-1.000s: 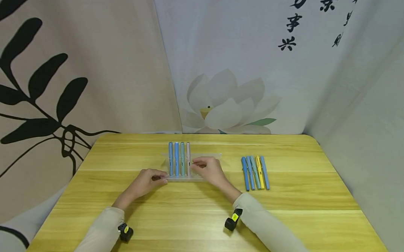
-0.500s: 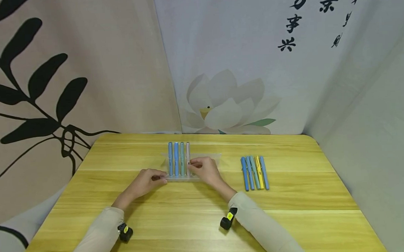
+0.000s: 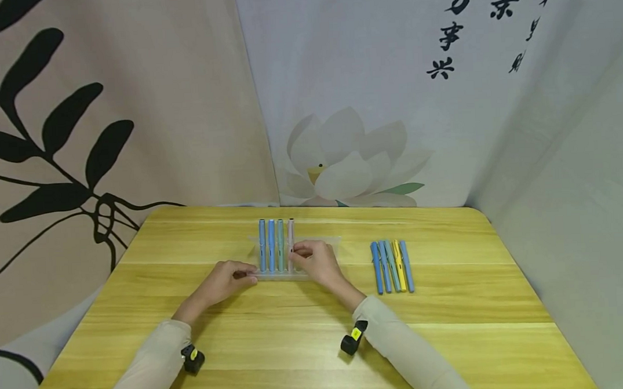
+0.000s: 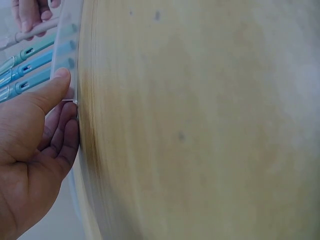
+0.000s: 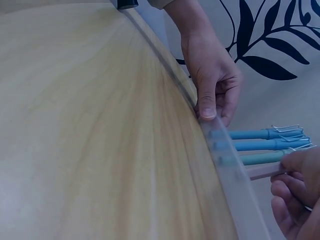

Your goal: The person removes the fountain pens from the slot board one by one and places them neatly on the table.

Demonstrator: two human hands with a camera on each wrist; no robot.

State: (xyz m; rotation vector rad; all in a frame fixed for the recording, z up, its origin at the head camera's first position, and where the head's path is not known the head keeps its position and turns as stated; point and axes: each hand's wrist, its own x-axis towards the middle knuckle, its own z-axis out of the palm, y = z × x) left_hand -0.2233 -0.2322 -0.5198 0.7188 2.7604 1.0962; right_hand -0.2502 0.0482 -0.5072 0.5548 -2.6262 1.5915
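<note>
A clear plastic pen stand [image 3: 278,275] holds several pens upright in a row. From the left stand a darker blue pen [image 3: 262,243], a lighter blue pen [image 3: 272,242], a green pen [image 3: 280,242] and a pale pink pen [image 3: 291,235]. My left hand [image 3: 225,279] grips the stand's left end, thumb on its front strip in the left wrist view. The right hand [image 3: 317,263] pinches the pink pen between thumb and fingers, and this pen's lower end meets the stand in the right wrist view. The right hand hides part of the stand's right side.
To the right on the wooden table [image 3: 452,304] lie several more pens side by side: blue ones, a green one and a yellow pen [image 3: 400,266]. A printed curtain [image 3: 339,100] hangs behind the table's back edge.
My right hand has moved slightly left, from beside the pink pen onto it. The pink pen now sits a touch farther from the green one. The left hand keeps its place.
</note>
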